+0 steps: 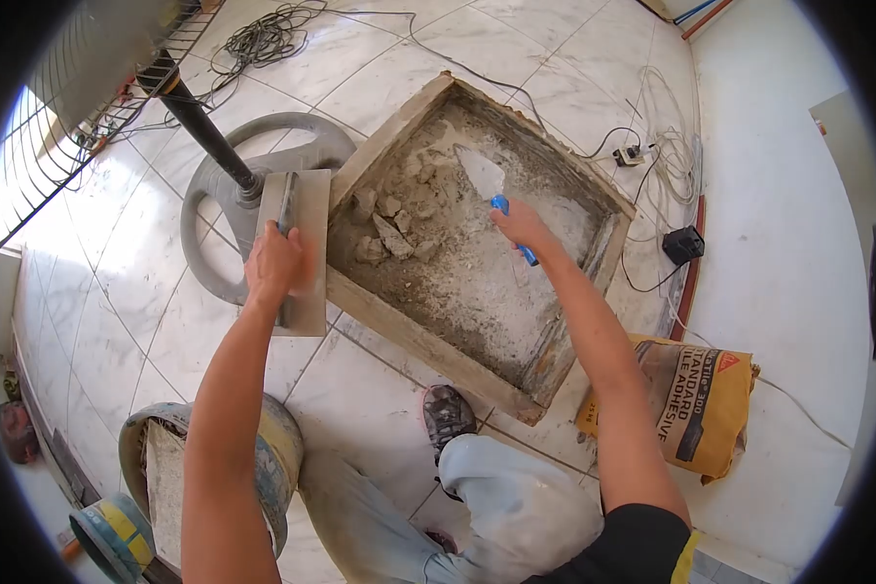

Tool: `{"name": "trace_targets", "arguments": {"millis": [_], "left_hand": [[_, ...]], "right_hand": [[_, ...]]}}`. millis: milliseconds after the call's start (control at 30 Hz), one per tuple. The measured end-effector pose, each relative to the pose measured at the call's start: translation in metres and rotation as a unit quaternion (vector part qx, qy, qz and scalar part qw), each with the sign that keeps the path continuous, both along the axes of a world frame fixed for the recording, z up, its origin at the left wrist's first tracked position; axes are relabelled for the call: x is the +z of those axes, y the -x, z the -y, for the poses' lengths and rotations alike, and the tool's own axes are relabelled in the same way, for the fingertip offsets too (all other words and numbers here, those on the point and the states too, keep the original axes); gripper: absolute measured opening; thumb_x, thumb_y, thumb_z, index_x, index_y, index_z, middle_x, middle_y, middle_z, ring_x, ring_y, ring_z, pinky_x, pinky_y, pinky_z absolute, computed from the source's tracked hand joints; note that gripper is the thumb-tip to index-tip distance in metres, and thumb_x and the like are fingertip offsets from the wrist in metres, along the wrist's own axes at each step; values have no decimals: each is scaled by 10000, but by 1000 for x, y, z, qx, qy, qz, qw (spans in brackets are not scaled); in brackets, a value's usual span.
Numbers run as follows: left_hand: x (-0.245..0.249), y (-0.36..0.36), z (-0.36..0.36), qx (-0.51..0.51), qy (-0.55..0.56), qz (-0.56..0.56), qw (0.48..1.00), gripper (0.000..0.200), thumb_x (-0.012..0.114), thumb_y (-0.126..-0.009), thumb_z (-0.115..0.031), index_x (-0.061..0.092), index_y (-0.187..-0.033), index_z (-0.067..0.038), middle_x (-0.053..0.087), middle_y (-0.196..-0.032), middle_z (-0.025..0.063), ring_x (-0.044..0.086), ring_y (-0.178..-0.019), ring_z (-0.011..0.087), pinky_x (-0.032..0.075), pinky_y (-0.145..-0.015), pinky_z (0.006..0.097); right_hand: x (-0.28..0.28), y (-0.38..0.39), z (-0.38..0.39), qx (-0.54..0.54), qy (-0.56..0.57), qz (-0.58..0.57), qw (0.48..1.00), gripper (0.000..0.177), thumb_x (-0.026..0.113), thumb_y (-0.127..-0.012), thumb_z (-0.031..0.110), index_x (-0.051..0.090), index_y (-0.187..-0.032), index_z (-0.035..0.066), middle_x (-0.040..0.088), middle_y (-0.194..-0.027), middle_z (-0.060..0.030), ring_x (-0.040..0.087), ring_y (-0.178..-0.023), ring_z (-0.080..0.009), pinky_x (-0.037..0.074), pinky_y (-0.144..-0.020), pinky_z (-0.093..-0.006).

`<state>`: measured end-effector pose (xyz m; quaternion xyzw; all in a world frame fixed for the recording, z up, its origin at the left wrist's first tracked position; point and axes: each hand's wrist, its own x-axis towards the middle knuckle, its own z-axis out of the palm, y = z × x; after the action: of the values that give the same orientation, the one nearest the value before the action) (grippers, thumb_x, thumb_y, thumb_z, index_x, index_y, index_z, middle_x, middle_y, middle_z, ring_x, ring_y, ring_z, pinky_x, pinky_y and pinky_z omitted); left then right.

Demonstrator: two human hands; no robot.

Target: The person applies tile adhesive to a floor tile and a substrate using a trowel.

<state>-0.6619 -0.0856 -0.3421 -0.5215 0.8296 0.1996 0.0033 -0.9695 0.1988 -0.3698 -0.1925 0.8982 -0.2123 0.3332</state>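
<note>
My left hand (274, 261) is closed around the handle of a flat rectangular plastering trowel (308, 277), whose plate overlaps a grey round stand base in this view. My right hand (524, 226) grips the blue handle of a pointed trowel (481, 173). Its blade is over the grey powdery mix inside a square wooden mixing box (423, 362). Broken grey lumps (391, 237) lie in the left part of the box, and paler powder (501, 292) is spread on the right.
A tile adhesive bag (696, 404) sits right of the box. A crusted bucket (280, 443) and a smaller pail (112, 537) stand lower left. The stand base (331, 141) carries a black pole. Cables (268, 41) and an adapter (683, 245) lie on the tiles.
</note>
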Motion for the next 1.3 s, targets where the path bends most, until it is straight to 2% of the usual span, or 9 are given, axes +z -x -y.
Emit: {"name": "trace_targets", "arguments": {"millis": [67, 200, 367, 567, 733, 800, 1133, 1267, 1300], "left_hand": [[4, -1, -1, -2, -6, 1, 1000, 447, 528, -936, -410, 540, -1216, -62, 655, -1109, 240, 615, -1068, 421, 483, -898, 507], [6, -1, -2, 0, -16, -1, 1000, 426, 524, -940, -399, 535, -1205, -66, 651, -1115, 239, 622, -1062, 418, 485, -905, 504], [0, -2, 0, 9, -13, -12, 1000, 422, 520, -943, -401, 535, -1200, -67, 649, -1115, 239, 622, -1062, 418, 485, -904, 506], [7, -4, -1, 18, -25, -17, 999, 410, 522, -943, -407, 542, -1174, -68, 650, -1129, 218, 613, -1083, 405, 479, -914, 503], [6, -4, -2, 28, -38, -19, 999, 402, 522, -941, -408, 550, -1156, -70, 652, -1140, 198, 608, -1103, 382, 477, -920, 495], [3, -4, -2, 30, -23, -34, 999, 398, 521, -940, -406, 552, -1154, -71, 650, -1145, 197, 609, -1103, 376, 474, -925, 493], [3, -3, -1, 27, -22, -31, 999, 384, 516, -938, -392, 553, -1136, -65, 653, -1142, 194, 612, -1098, 373, 478, -916, 483], [8, -3, -4, 39, -16, -36, 998, 381, 528, -935, -391, 555, -1138, -70, 660, -1114, 201, 623, -1075, 373, 481, -906, 486], [9, -6, -7, 39, -15, -33, 999, 382, 535, -932, -391, 555, -1142, -72, 662, -1106, 203, 625, -1072, 373, 482, -905, 486]], "right_hand": [[-23, -4, 21, 137, 2, -247, 959, 315, 573, -907, 290, 559, -1010, -7, 668, -778, -222, 683, -668, -366, 548, -599, -478], [-6, -82, 50, 196, -3, -271, 942, 332, 594, -892, 274, 550, -1041, -20, 676, -887, -259, 677, -824, -424, 542, -727, -515], [1, -140, 31, 213, -51, -175, 960, 333, 606, -894, 274, 535, -987, -38, 674, -877, -258, 675, -845, -421, 541, -745, -514], [29, -128, -16, 268, -6, -134, 954, 337, 596, -888, 310, 571, -1028, 4, 673, -895, -251, 661, -820, -428, 535, -722, -496], [24, -82, -94, 40, -27, -35, 998, 371, 591, -909, 401, 580, -932, 32, 627, -662, -161, 630, -515, -284, 516, -516, -406], [26, -92, -105, -9, -28, 97, 995, 328, 563, -961, 372, 498, -839, 75, 478, -580, -21, 486, -406, -118, 407, -360, -303], [-8, -152, 40, 169, 30, 264, 949, 438, 539, -964, 424, 462, -721, 69, 479, -537, -26, 513, -407, -129, 436, -380, -319], [-25, -138, 45, 230, 64, 199, 951, 452, 585, -905, 417, 552, -712, 10, 592, -609, -137, 598, -482, -232, 490, -470, -393], [-36, -145, 47, 251, 64, 95, 961, 436, 611, -873, 410, 582, -753, -8, 617, -655, -179, 615, -552, -294, 506, -550, -423]]}}
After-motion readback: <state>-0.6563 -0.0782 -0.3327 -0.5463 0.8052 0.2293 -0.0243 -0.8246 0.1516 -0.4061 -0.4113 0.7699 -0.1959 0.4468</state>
